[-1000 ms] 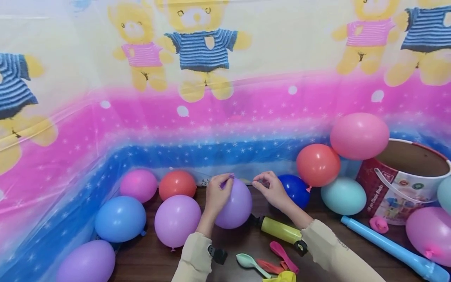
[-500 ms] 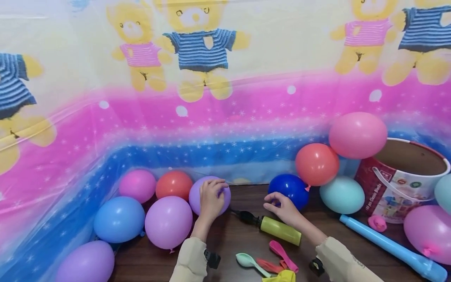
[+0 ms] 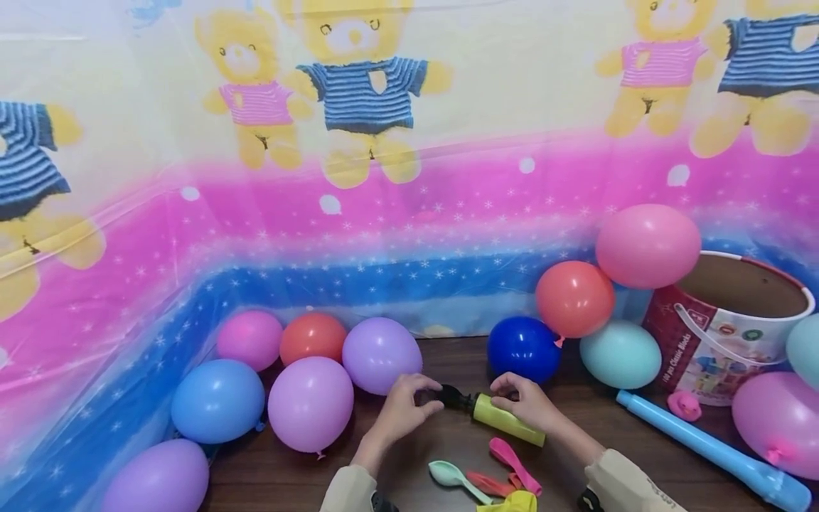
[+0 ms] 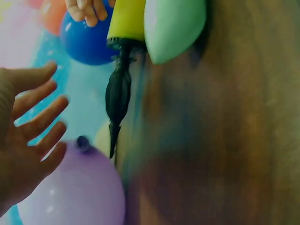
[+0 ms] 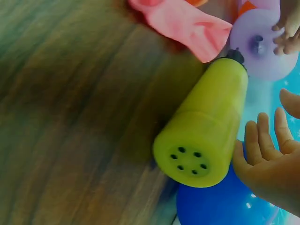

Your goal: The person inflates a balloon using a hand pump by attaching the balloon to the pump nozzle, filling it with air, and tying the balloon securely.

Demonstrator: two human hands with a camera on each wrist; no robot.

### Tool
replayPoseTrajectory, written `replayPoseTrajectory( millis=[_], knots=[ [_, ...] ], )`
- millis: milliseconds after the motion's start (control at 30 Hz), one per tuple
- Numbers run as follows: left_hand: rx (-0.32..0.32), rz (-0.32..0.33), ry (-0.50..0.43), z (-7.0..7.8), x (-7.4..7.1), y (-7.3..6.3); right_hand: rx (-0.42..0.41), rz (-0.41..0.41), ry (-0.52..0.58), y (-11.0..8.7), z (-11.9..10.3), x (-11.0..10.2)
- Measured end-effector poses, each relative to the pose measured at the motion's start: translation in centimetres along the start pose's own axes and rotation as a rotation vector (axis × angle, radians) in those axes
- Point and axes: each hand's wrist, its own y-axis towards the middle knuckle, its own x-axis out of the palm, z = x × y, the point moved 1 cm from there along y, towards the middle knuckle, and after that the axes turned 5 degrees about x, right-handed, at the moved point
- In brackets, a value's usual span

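A yellow hand pump [image 3: 510, 421] with a black nozzle end [image 4: 118, 96] lies on the dark wooden table. My left hand [image 3: 404, 409] is just left of the nozzle, fingers apart and holding nothing. Over the pump's yellow barrel [image 5: 206, 122] hovers my right hand [image 3: 526, 400], its fingers loosely bent and apart; the right wrist view shows that hand [image 5: 272, 150] beside the barrel without gripping it. Behind my left hand rests an inflated purple balloon [image 3: 382, 354], its knot [image 4: 83, 143] visible in the left wrist view.
Flat balloons lie in front: mint [image 3: 451, 473], pink [image 3: 515, 466], red [image 3: 489, 483] and yellow [image 3: 512, 503]. Inflated balloons sit at left, including a blue one [image 3: 217, 402]. At right are a dark blue balloon [image 3: 523, 348], a bucket [image 3: 694, 355], a pink toy duck [image 3: 684, 406] and a light-blue tube [image 3: 710, 448].
The purple balloon has moved left, from between my hands to beside the other balloons, and my left hand has let go of it. Both hands have come down toward the pump.
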Motion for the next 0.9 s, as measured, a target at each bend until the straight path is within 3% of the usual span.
replayPoseTrajectory(
  millis=[200, 267, 333, 400, 533, 633, 767, 900],
  knots=[
    [-0.1, -0.434, -0.32, 0.7, 1.9, -1.2, 0.09, -0.043, -0.037, -0.6, 1.0, 0.1],
    [-0.133, -0.539, -0.413, 1.0, 2.4, -1.6, 0.128, -0.057, -0.044, -0.8, 1.3, 0.1],
    [-0.161, -0.592, -0.446, 1.1, 2.7, -1.9, 0.142, -0.073, -0.051, -1.0, 1.4, 0.1],
    [-0.162, -0.604, -0.393, 1.1, 2.9, -2.2, 0.146, -0.081, -0.057, -1.2, 1.4, 0.2],
    [-0.116, -0.601, -0.191, 0.9, 3.3, -2.6, 0.147, -0.1, -0.069, -1.5, 1.3, 0.1],
    [-0.074, -0.594, -0.121, 0.6, 3.6, -2.7, 0.154, -0.116, -0.077, -1.6, 1.3, 0.0],
    [-0.062, -0.558, -0.161, 0.2, 3.7, -2.7, 0.153, -0.127, -0.09, -1.5, 1.7, -0.1],
    [-0.098, -0.479, -0.289, -0.1, 3.1, -2.2, 0.143, -0.119, -0.08, -1.5, 2.3, -0.1]
  ],
)
